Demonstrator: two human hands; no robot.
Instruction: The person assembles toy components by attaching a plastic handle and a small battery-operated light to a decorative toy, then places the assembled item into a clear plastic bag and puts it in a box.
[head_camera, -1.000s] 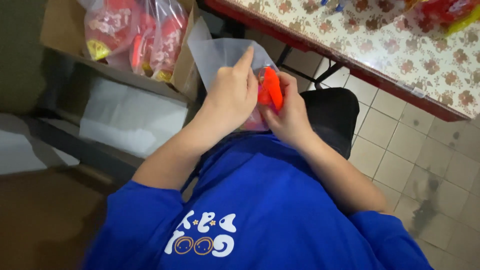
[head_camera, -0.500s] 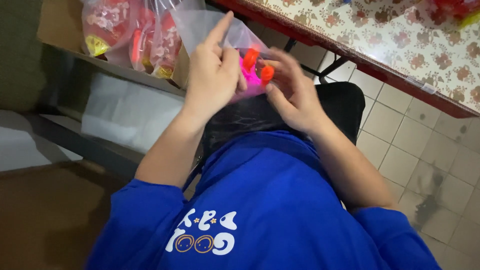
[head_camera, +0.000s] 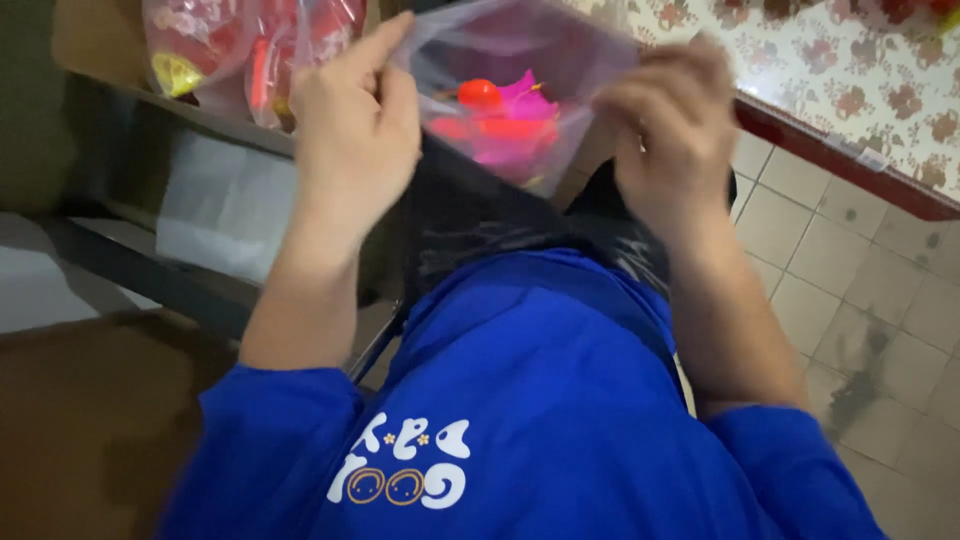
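Observation:
A clear plastic bag (head_camera: 560, 60) is stretched between both my hands in front of my chest. Inside it lie small plastic toys (head_camera: 500, 125), orange-red and bright pink. My left hand (head_camera: 350, 120) pinches the bag's left edge with the index finger raised. My right hand (head_camera: 670, 125) grips the bag's right edge. Below the bag a black plastic sack (head_camera: 490, 225) rests on my lap, over my blue shirt (head_camera: 540, 400).
A cardboard box (head_camera: 80, 40) at top left holds several clear bags of red and yellow toys (head_camera: 250, 50). A table with a flowered cloth (head_camera: 850, 90) runs along the top right. Beige floor tiles (head_camera: 850, 330) lie to the right. Dark shelf rails (head_camera: 150, 270) sit left.
The orange and pink toys went from my fingers into the clear bag. Both hands rose and spread apart, pulling the bag wide by its edges.

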